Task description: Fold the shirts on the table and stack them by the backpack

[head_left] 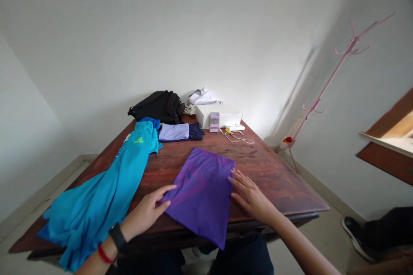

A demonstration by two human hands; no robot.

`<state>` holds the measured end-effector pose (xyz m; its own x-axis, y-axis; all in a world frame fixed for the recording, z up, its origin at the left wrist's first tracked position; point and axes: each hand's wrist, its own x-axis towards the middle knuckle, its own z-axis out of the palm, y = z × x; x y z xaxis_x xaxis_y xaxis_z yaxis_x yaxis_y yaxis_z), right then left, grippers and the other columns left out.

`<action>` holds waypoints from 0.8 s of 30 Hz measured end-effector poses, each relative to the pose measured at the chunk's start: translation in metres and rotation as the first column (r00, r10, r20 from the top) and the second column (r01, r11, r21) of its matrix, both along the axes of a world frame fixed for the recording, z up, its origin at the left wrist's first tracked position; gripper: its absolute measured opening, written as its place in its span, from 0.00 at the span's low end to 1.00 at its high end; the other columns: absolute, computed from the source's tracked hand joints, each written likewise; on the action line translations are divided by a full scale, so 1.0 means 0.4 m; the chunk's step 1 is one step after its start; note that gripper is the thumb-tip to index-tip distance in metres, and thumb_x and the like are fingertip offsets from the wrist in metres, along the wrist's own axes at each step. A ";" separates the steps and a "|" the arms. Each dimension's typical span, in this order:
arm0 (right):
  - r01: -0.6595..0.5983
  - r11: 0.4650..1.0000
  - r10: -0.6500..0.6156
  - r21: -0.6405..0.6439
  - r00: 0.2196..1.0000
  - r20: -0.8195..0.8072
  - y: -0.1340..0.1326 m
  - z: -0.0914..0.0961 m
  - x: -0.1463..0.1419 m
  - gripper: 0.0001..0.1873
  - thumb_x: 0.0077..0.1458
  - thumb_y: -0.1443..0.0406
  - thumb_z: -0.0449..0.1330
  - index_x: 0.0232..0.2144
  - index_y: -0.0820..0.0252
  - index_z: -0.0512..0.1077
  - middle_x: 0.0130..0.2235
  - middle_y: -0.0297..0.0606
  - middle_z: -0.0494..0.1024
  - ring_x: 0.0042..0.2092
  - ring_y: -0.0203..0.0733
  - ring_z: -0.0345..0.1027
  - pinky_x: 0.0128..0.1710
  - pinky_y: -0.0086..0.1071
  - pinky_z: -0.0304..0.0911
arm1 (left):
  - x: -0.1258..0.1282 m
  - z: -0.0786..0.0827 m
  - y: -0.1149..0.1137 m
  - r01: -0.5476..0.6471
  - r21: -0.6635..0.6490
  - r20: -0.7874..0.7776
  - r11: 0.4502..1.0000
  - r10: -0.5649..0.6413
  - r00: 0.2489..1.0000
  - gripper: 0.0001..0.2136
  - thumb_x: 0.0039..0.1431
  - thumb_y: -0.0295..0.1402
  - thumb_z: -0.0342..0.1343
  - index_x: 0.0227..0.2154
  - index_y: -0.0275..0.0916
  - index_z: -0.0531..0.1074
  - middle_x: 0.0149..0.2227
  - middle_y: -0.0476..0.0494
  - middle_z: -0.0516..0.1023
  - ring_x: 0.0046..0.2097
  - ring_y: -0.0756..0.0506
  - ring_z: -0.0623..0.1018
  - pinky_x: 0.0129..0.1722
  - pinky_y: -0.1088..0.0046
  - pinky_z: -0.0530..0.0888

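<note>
A folded purple garment [203, 191] lies near the front edge of a dark wooden table [271, 172], one corner hanging over the edge. My left hand [148, 211] rests flat at its left edge, fingers stretched out and touching the cloth. My right hand [250, 195] lies flat against its right edge, fingers spread. Neither hand holds anything. A black band and a red string sit on my left wrist.
A turquoise shirt [103, 197] sprawls over the table's left side. Folded lilac and navy clothes [179, 132], a black backpack [158, 106], a white box [219, 116] and a white cable [237, 136] sit at the back. A pink coat stand [325, 90] stands at the right.
</note>
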<state>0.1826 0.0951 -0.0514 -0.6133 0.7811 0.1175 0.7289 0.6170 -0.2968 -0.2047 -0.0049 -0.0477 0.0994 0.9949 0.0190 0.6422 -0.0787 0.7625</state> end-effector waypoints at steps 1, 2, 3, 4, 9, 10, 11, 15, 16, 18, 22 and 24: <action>-0.097 0.995 0.096 -0.030 0.995 -0.012 -0.042 -0.001 -0.013 0.32 0.68 0.50 0.50 0.69 0.49 0.56 0.72 0.41 0.48 0.73 0.51 0.38 0.70 0.53 0.40 | 0.010 -0.004 -0.030 -0.026 -0.016 0.020 1.000 0.027 0.999 0.23 0.63 0.48 0.53 0.57 0.45 0.72 0.42 0.43 0.83 0.40 0.40 0.81 0.39 0.66 0.78; -0.193 0.979 0.193 -0.060 0.981 -0.017 -0.083 -0.005 -0.025 0.36 0.64 0.48 0.55 0.69 0.48 0.54 0.72 0.40 0.48 0.73 0.53 0.38 0.69 0.55 0.41 | 0.019 -0.008 -0.055 -0.047 -0.034 0.040 0.998 0.048 0.998 0.24 0.63 0.49 0.52 0.56 0.43 0.74 0.39 0.43 0.83 0.37 0.41 0.81 0.38 0.68 0.77; -0.267 0.961 0.266 -0.075 0.964 -0.020 -0.121 -0.013 -0.036 0.42 0.60 0.46 0.59 0.70 0.47 0.52 0.73 0.41 0.47 0.72 0.56 0.38 0.69 0.56 0.41 | 0.026 -0.013 -0.074 -0.066 -0.048 0.059 0.997 0.069 0.996 0.24 0.63 0.49 0.52 0.55 0.41 0.75 0.37 0.44 0.82 0.36 0.43 0.80 0.37 0.70 0.76; -0.319 0.944 0.319 -0.078 0.948 -0.016 -0.152 -0.025 -0.045 0.47 0.56 0.45 0.63 0.70 0.47 0.50 0.73 0.41 0.46 0.72 0.58 0.38 0.69 0.58 0.41 | 0.030 -0.018 -0.088 -0.084 -0.058 0.068 0.995 0.088 0.994 0.24 0.63 0.50 0.52 0.54 0.40 0.75 0.35 0.44 0.82 0.35 0.43 0.79 0.36 0.71 0.75; -0.290 0.947 0.292 0.134 0.956 0.012 -0.210 -0.111 -0.065 0.39 0.63 0.68 0.58 0.71 0.44 0.49 0.72 0.38 0.49 0.72 0.54 0.42 0.68 0.56 0.47 | 0.011 -0.057 -0.122 -0.159 -0.039 -0.009 0.986 0.159 0.987 0.23 0.65 0.49 0.51 0.52 0.40 0.76 0.34 0.45 0.80 0.33 0.45 0.77 0.36 0.72 0.73; -0.271 0.944 0.275 0.189 0.961 0.005 -0.208 -0.125 -0.065 0.37 0.64 0.71 0.55 0.70 0.45 0.50 0.72 0.38 0.50 0.72 0.52 0.43 0.68 0.54 0.49 | 0.003 -0.065 -0.126 -0.158 -0.028 -0.024 0.987 0.157 0.987 0.22 0.65 0.49 0.51 0.52 0.41 0.76 0.35 0.45 0.81 0.32 0.46 0.76 0.37 0.72 0.73; -0.257 0.937 0.265 0.237 0.964 -0.003 -0.204 -0.137 -0.063 0.36 0.64 0.71 0.53 0.70 0.46 0.51 0.71 0.38 0.52 0.71 0.51 0.44 0.67 0.52 0.50 | -0.005 -0.073 -0.129 -0.148 -0.014 -0.035 0.989 0.147 0.988 0.22 0.65 0.49 0.51 0.53 0.42 0.76 0.37 0.45 0.81 0.32 0.46 0.75 0.37 0.72 0.73; -0.224 0.915 0.236 0.336 0.972 0.006 -0.195 -0.166 -0.054 0.39 0.60 0.75 0.52 0.70 0.46 0.52 0.72 0.40 0.49 0.72 0.52 0.43 0.66 0.51 0.54 | -0.022 -0.090 -0.134 -0.107 0.047 -0.077 0.993 0.110 0.991 0.22 0.64 0.46 0.53 0.54 0.40 0.75 0.34 0.46 0.79 0.27 0.48 0.72 0.32 0.73 0.72; -0.218 0.911 0.227 0.351 0.974 0.014 -0.194 -0.173 -0.052 0.42 0.58 0.77 0.52 0.70 0.46 0.51 0.72 0.40 0.48 0.72 0.54 0.42 0.66 0.52 0.53 | -0.022 -0.091 -0.133 -0.105 0.059 -0.086 0.993 0.110 0.990 0.22 0.63 0.45 0.54 0.54 0.39 0.75 0.32 0.46 0.78 0.26 0.48 0.71 0.31 0.74 0.72; -0.195 0.902 0.206 0.386 0.978 0.015 -0.195 -0.186 -0.050 0.44 0.55 0.79 0.51 0.70 0.45 0.52 0.73 0.41 0.47 0.72 0.56 0.41 0.65 0.55 0.53 | -0.020 -0.091 -0.129 -0.109 0.079 -0.094 0.991 0.116 0.989 0.22 0.61 0.43 0.54 0.53 0.39 0.76 0.31 0.47 0.77 0.25 0.49 0.70 0.29 0.74 0.71; -0.148 0.880 0.184 0.452 0.982 -0.038 -0.193 -0.203 -0.054 0.40 0.56 0.78 0.51 0.69 0.48 0.56 0.71 0.42 0.53 0.71 0.55 0.44 0.64 0.53 0.55 | -0.019 -0.090 -0.119 -0.122 0.118 -0.092 0.985 0.133 0.987 0.20 0.58 0.40 0.55 0.51 0.39 0.79 0.30 0.48 0.75 0.24 0.49 0.70 0.29 0.74 0.72; -0.141 0.869 0.203 0.474 0.976 -0.082 -0.190 -0.201 -0.056 0.37 0.58 0.76 0.51 0.67 0.49 0.59 0.69 0.42 0.60 0.70 0.54 0.48 0.63 0.52 0.57 | -0.023 -0.088 -0.113 -0.132 0.147 -0.089 0.980 0.146 0.985 0.19 0.57 0.39 0.55 0.50 0.40 0.79 0.27 0.49 0.74 0.25 0.48 0.71 0.31 0.73 0.73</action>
